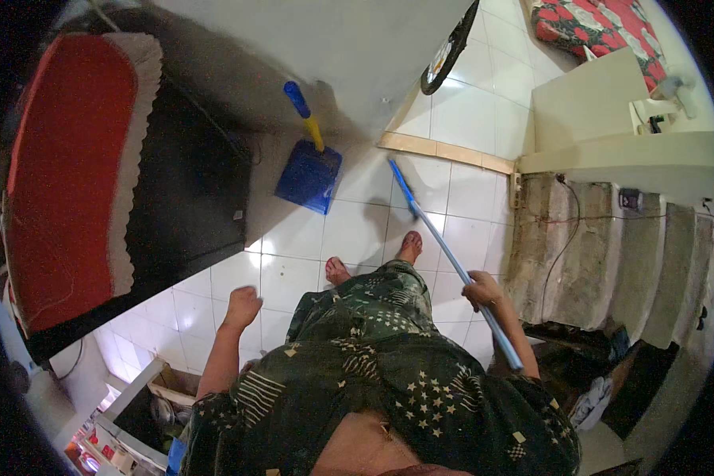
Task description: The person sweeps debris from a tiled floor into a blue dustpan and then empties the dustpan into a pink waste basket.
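Observation:
My right hand is wrapped around the pale blue handle of a broom. The broom slants away from me, its blue head low over the white tiled floor beyond my feet. Its bristles are blurred. On the left, my left hand hangs above the tiles with the fingers curled in and nothing seen in it. A blue dustpan with a yellow and blue handle rests on the floor ahead, its handle up against the grey wall.
At left stands a black cabinet topped by a red cloth with white lace edging. A beige door sill crosses the floor ahead, a bicycle wheel beyond it. Unfinished concrete stairs with a cable rise at right.

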Available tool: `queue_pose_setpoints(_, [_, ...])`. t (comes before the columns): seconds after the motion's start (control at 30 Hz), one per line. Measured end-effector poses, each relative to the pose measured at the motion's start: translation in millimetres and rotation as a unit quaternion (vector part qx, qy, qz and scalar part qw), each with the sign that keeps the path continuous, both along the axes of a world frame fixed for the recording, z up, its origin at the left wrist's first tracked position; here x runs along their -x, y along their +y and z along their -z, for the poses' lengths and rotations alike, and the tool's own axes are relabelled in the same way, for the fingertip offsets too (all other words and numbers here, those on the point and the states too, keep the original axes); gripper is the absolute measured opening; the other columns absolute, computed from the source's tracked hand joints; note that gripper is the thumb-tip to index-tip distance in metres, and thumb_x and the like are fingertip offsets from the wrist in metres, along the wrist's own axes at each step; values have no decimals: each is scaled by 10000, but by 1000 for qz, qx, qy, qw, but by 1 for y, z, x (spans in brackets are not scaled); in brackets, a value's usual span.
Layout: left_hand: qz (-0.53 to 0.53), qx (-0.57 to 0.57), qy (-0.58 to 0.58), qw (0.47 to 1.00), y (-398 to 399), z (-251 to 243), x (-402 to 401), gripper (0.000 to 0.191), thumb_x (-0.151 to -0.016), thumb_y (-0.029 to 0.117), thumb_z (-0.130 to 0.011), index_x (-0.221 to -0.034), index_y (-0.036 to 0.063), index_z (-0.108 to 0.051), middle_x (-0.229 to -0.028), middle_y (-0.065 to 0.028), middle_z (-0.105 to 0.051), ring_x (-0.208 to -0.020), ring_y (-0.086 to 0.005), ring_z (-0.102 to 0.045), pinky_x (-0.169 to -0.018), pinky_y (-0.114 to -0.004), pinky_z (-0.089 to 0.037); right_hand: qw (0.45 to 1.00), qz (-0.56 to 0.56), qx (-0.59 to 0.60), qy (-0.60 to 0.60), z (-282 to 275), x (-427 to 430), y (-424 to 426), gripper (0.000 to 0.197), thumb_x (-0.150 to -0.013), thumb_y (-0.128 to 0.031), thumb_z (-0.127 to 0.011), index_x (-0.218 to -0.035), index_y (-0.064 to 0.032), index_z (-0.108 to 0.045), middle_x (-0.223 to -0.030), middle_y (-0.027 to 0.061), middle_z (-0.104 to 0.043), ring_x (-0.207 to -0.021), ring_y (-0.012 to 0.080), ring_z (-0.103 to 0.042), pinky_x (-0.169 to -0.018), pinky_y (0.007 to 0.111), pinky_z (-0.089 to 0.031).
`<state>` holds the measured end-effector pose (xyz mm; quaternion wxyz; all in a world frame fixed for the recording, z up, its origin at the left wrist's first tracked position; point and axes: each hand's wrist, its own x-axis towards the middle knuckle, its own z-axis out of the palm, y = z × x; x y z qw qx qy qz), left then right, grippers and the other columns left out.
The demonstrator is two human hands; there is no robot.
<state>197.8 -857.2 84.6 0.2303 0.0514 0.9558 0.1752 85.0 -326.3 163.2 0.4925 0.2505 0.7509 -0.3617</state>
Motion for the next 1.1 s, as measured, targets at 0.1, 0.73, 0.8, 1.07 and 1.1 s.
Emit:
queue_pose_setpoints(0.1, [-158,-11,-178,971,-26,37,-58,256,-612,114,-666,-735,36,-456,-629,-118,-513,-621,-242,-530,-548,-388,-418,997,32,-57,45,-65,18,-3,284,-648,-25,-559,-906,56,-472,-500,87,-475,-393,180,-479,-344,306,-416])
queue_pose_setpoints(0.73, [-72,-29,-179,981,91,34,-58,290,-708,156,-550,-957,9,-535,-919,-120,-564,-744,-205,-568,-686,-317,-453,855,-341,-291,262,180,373,108,213,-757,-86,-409,-814,15,-588,-812,182,-592,-784,311,-576,-683,369,-464])
queue_pose_setpoints(0.8, [-528,-174,-304,774,126,9,-14,320,-700,151,-576,-974,0,-507,-926,-130,-559,-765,-193,-563,-682,-311,-456,825,-416,-307,230,131,311,75,252,-779,-173,-412,-893,0,-555,-870,148,-581,-750,295,-582,-625,364,-475])
queue_pose_setpoints(1.07, [-454,-196,-265,828,147,18,-19,302,-722,90,-574,-986,17,-445,-782,-82,-529,-633,-165,-538,-477,-305,-466,897,-409,-160,50,-45,182,123,403,-722,-99,-411,-1087,69,-379,-854,269,-538,-815,387,-526,-754,433,-407])
queue_pose_setpoints(1.1, [-489,-211,-275,801,149,18,-15,302,-717,114,-572,-980,6,-470,-800,-103,-552,-640,-163,-554,-513,-293,-467,899,-413,-135,55,-54,181,127,438,-682,-62,-434,-1096,68,-372,-842,266,-540,-809,382,-528,-745,428,-412])
